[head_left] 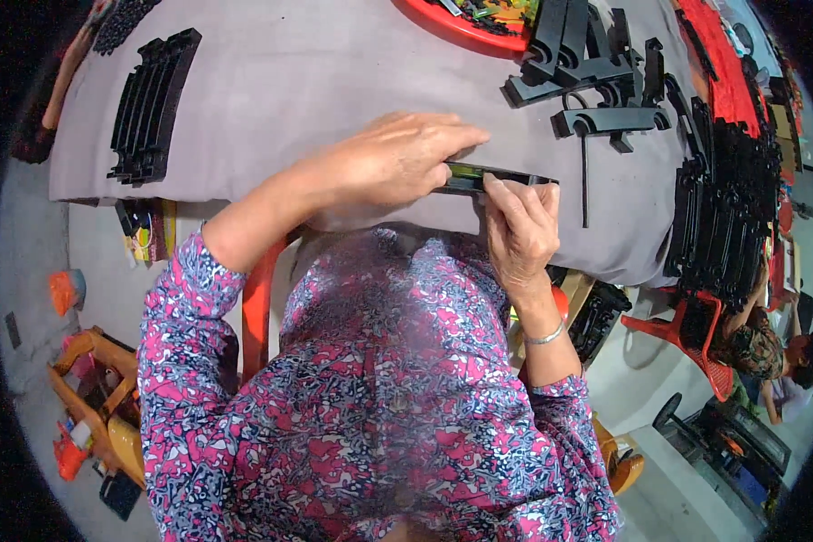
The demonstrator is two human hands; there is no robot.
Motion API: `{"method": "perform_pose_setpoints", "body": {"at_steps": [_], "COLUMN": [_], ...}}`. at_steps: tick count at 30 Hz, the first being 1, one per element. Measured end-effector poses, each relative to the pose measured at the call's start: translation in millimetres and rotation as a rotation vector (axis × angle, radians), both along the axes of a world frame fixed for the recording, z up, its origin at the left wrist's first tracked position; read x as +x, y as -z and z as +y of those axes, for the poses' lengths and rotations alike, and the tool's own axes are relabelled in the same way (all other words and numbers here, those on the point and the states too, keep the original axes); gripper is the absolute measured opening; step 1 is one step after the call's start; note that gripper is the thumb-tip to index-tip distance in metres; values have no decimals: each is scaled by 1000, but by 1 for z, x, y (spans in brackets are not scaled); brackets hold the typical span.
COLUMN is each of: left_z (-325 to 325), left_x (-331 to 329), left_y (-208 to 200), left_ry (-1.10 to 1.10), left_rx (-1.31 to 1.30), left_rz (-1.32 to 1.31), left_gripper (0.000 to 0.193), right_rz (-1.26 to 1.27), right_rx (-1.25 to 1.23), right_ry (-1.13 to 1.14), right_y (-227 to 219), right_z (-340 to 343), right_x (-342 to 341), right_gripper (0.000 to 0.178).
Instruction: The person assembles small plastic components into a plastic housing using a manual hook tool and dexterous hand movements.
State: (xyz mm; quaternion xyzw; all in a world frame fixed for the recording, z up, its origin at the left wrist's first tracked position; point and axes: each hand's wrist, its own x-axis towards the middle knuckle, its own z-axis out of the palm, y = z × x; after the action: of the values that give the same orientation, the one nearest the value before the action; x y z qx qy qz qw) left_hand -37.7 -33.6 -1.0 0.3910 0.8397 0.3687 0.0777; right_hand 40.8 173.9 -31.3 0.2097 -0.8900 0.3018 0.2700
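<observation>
A narrow black plastic piece [520, 177] with a yellow-green strip [465, 171] in its channel lies near the table's front edge. My left hand [393, 161] closes over its left end, thumb against the piece and forefinger stretched out to the right; the palm side is hidden. With thumb and fingertips my right hand [522, 221] pinches the piece near its right end. Just right of that hand, a thin black rod [585, 181] rests on the grey cloth.
The grey-clothed table [271, 81] carries a row of black plastic parts [156, 107] at left. Loose black bars [612, 121] lie at right, below a red basin [461, 34] of small colored pieces. Stacked black parts [727, 208] and a red stool [686, 330] stand farther right.
</observation>
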Motion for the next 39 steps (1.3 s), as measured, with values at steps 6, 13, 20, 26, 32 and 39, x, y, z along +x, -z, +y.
{"method": "perform_pose_setpoints", "body": {"at_steps": [6, 13, 20, 26, 32, 39], "left_z": [4, 5, 1, 6, 1, 1], "left_x": [-13, -18, -16, -11, -9, -10], "left_y": [-20, -16, -9, -28, -3, 16], "left_ry": [175, 252, 274, 164, 157, 116], "left_rx": [-215, -254, -215, -394, -145, -44], "left_rz": [-226, -218, -238, -290, -108, 16], "left_gripper": [53, 50, 46, 45, 41, 31], "right_rz": [34, -10, -3, 11, -20, -102], "right_rx": [-25, 12, 37, 45, 115, 202], "right_ry": [4, -11, 1, 23, 48, 57], "right_y": [3, 1, 1, 1, -4, -13], "right_z": [4, 2, 0, -2, -4, -6], "right_x": [1, 1, 0, -1, 0, -5], "right_gripper": [33, 35, 34, 34, 34, 27]}}
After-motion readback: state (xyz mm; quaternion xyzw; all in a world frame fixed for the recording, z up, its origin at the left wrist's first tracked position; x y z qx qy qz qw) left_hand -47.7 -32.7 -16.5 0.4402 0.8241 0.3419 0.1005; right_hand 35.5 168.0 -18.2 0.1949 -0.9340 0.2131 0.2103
